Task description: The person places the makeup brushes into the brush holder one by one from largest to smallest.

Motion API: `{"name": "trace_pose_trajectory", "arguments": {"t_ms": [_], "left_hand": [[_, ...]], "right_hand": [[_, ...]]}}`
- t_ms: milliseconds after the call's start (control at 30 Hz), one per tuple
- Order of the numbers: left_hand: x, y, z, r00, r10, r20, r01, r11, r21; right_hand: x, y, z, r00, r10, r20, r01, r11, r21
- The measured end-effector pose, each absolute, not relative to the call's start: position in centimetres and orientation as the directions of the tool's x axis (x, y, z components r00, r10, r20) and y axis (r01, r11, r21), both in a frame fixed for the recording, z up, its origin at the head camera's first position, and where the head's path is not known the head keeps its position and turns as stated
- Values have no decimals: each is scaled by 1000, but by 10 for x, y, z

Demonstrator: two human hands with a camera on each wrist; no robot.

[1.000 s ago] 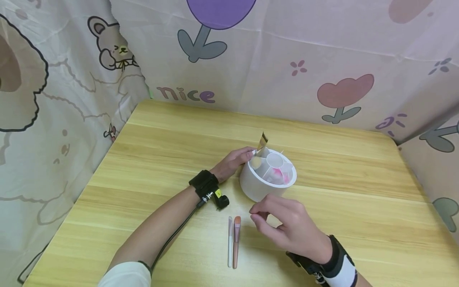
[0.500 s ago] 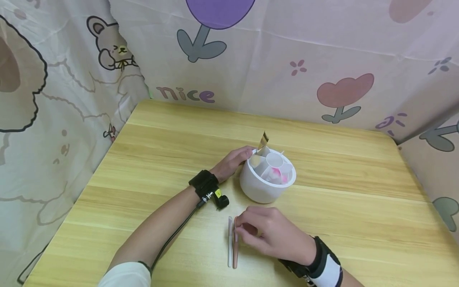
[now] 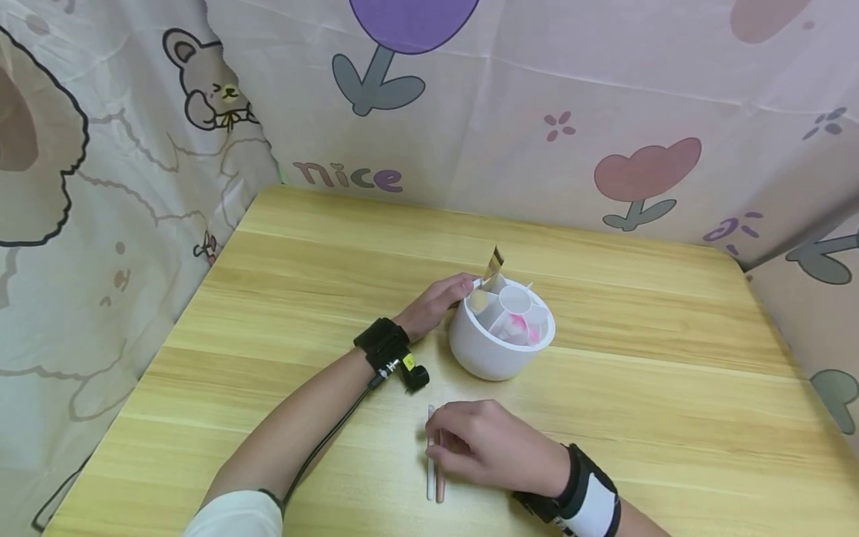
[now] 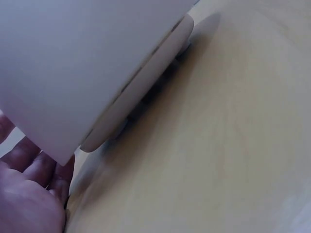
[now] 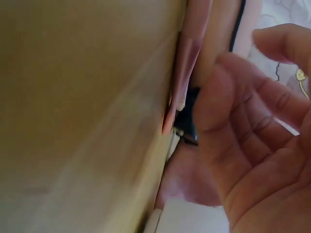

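Observation:
A round white makeup brush holder (image 3: 486, 359) with divided compartments stands on the table. My left hand (image 3: 435, 307) grips its left side, thumb at the rim; in the left wrist view, the fingers (image 4: 41, 167) curve behind the white wall. A flat-tipped brush (image 3: 493, 262), a pale round brush head (image 3: 479, 300) and pink-and-white bristles (image 3: 516, 327) show inside the holder. In front lie two makeup brushes side by side, one white-handled (image 3: 430, 488) and one pinkish-brown (image 3: 440, 491). Over them hovers my right hand (image 3: 493, 447), fingers loosely bent; the right wrist view shows thumb and forefinger apart, beside the pinkish-brown brush (image 5: 186, 63).
The wooden table (image 3: 658, 358) meets a patterned cloth (image 3: 510, 112) at the back and left. A black wrist camera (image 3: 414, 377) on my left arm juts out between the holder and the loose brushes.
My right hand has moved left and down from in front of the holder to over the two loose brushes. My left hand and the holder have stayed in place.

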State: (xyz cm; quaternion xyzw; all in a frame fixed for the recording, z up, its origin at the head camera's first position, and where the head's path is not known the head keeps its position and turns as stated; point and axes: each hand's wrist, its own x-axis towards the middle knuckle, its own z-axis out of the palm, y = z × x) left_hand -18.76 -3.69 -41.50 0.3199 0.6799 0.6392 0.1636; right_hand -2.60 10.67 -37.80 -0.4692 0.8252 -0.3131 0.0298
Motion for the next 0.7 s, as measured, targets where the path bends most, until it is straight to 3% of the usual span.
{"name": "trace_pose_trajectory", "arguments": {"t_ms": [467,700], "left_hand": [[-188,-37,-414,-745,642,179,223,-13,975],[-188,-37,-413,-735,653,184,228,-17,973]], "right_hand": [[-27,108,-383,-578,-812,88,-699,436,-567],[-26,109,-386,-561,-823,87,-713,426,-557]]}}
